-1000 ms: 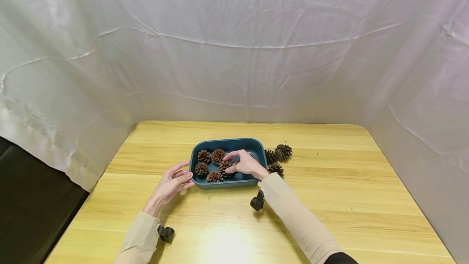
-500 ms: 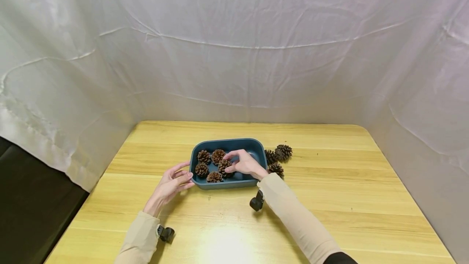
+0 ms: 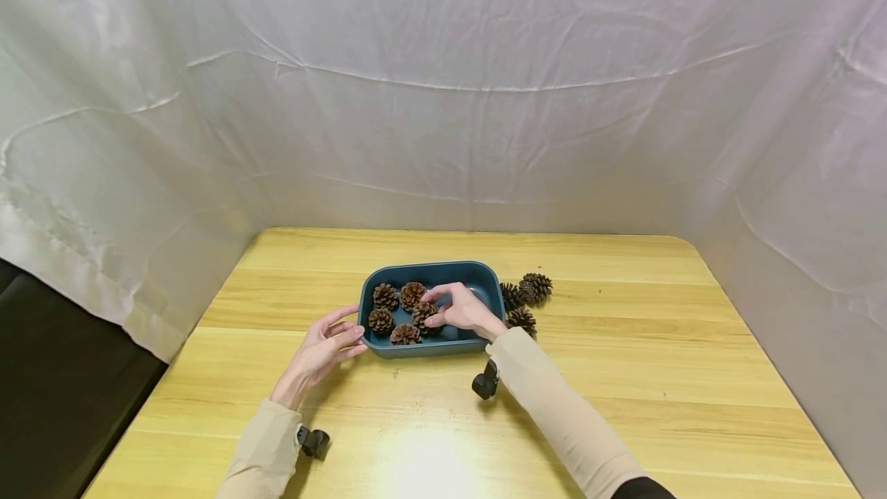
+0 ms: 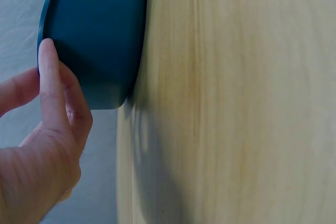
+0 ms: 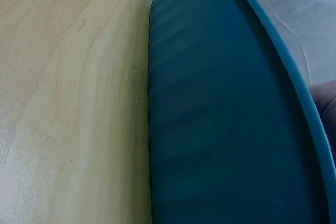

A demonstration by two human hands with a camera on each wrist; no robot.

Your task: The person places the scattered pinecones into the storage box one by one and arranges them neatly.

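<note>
The left hand [image 3: 324, 349], fingers apart, rests against the blue tub [image 3: 430, 352]. Inside, right of four pinecones [image 3: 382, 320], a fifth pinecone [image 3: 422, 318] is pinched by the right hand [image 3: 467, 309], apparently being placed; releasing it, then reaching rightward for the loose pinecones [image 3: 537, 288], seems called for.
</note>
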